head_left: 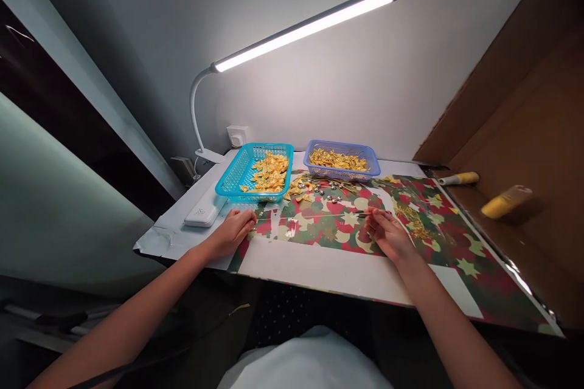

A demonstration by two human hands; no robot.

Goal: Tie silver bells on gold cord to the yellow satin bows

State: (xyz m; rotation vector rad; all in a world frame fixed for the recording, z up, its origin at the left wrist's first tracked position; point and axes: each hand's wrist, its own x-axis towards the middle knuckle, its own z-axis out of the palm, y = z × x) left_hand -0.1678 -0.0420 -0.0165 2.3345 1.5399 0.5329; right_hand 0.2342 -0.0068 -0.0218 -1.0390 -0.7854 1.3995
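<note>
My left hand (235, 232) is closed, its fingers pinched on one end of a thin yellowish cord (305, 216) just in front of the turquoise basket. Stretched nearly straight, the cord runs across to my right hand (387, 234), whose fingertips are pinched together at the other end. A slim dark piece, perhaps a small tool, also shows at the right fingertips; its kind is unclear. Behind the cord, small silvery bells or beads (335, 199) lie among loose yellow ribbon pieces (298, 188).
A turquoise basket (221, 189) holds yellow ribbon bows; a blue-purple basket (375, 165) holds yellow strips. A white power bank (202, 214) lies left. Yellow thread (413, 222) lies right. A lamp (305, 27) hangs above. Yellow-wound spools (506, 202) stand by the cardboard wall (524, 115).
</note>
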